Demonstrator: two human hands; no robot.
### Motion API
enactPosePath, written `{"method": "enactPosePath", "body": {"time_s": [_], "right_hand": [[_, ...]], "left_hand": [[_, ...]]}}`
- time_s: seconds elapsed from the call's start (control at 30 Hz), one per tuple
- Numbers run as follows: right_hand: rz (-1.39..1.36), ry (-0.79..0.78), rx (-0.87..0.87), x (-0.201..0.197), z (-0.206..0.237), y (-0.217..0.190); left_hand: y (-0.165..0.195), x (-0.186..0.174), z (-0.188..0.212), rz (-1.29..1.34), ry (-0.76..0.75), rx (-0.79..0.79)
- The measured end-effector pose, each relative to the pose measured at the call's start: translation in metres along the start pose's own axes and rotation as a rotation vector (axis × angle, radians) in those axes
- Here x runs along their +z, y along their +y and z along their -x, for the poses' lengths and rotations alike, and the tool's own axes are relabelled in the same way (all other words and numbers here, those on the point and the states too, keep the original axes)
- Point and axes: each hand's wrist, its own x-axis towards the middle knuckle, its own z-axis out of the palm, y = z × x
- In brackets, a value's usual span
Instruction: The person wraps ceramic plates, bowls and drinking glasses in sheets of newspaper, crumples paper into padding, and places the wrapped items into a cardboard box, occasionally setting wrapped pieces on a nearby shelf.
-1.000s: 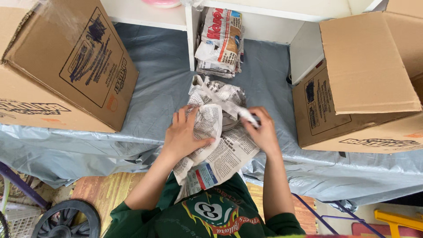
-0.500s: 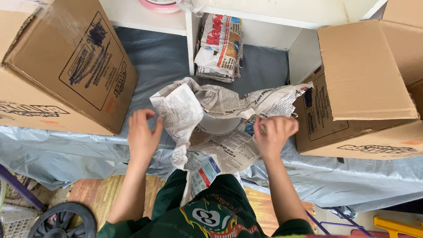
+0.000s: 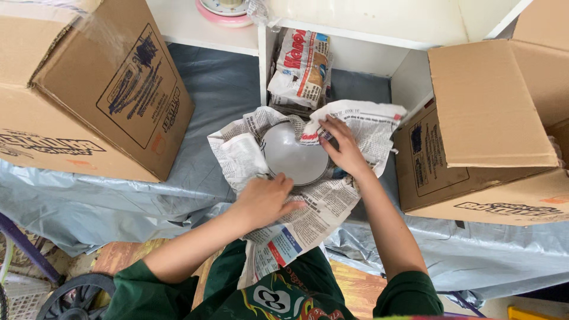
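Note:
A round white bowl-like dish (image 3: 294, 155) lies bottom up on spread, crumpled newspaper (image 3: 332, 204) in the middle of the head view. My left hand (image 3: 264, 198) rests at the dish's near rim, fingers curled against it and the paper. My right hand (image 3: 344, 151) grips the dish's far right edge, where a newspaper flap (image 3: 361, 127) folds over. The paper hangs toward my lap and my green shirt (image 3: 269, 293).
A large cardboard box (image 3: 89, 89) stands at the left, another open one (image 3: 492, 136) at the right. A wrapped newspaper bundle (image 3: 302, 68) sits in a white shelf (image 3: 264, 56) behind. Grey plastic sheeting (image 3: 225, 83) covers the surface. A black wheel (image 3: 77, 296) shows bottom left.
The newspaper, bunched closed a second ago, has been pulled open and the white dish uncovered. Both hands have come back in onto the dish's rim.

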Motion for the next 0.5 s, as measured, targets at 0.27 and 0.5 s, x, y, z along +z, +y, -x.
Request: {"method": "enactPosePath", "body": {"time_s": [0.27, 0.5], "right_hand": [[0.037, 0.113, 0.210, 0.040, 0.034, 0.059], [0.435, 0.147, -0.042, 0.030, 0.032, 0.007]], "left_hand": [[-0.077, 0.042, -0.018, 0.295, -0.078, -0.404], [-0.109, 0.095, -0.059, 0.707, 0.014, -0.352]]}}
